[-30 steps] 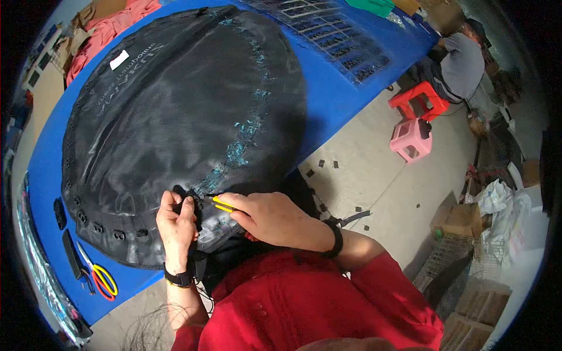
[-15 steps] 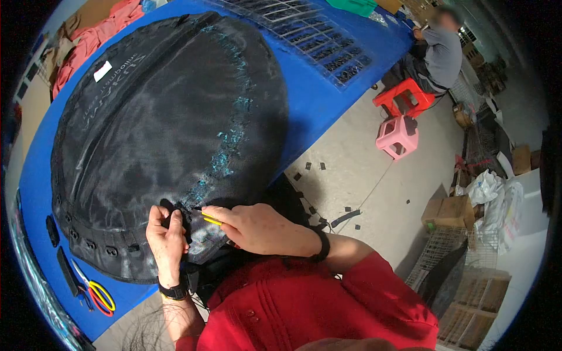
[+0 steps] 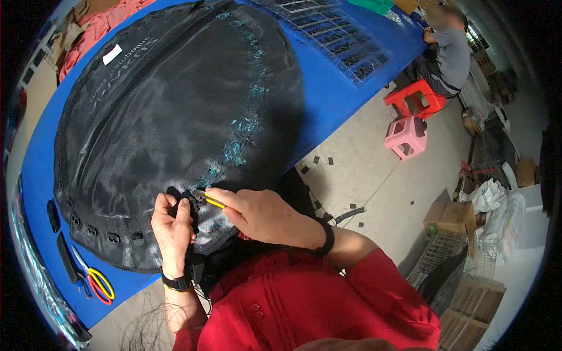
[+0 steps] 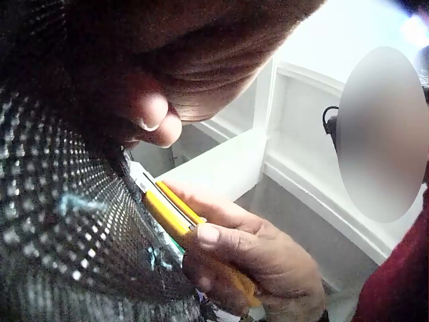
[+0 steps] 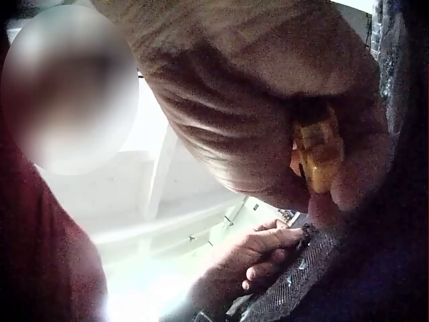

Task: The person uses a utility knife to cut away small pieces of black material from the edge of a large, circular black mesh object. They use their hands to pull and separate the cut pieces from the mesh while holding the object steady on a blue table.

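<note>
Likely limp and light, the round black mesh panel (image 3: 175, 117) lies on the blue tabletop (image 3: 328, 99); the left grip (image 3: 172, 225) pinches its near hem, the soundest hold, and the right grip (image 3: 263, 216) is curled round a slim yellow-handled cutter (image 3: 209, 202) there.

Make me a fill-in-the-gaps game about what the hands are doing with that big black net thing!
1. The right hand grips a small tool whose handle is ____.
2. The left hand pinches the edge of the black mesh sheet, and the table under it is ____.
3. The scissors lie on the table to the ____ of the left hand.
4. Beside the red stool on the floor is another stool, coloured ____.

Missing words: yellow, blue, left, pink.
</note>
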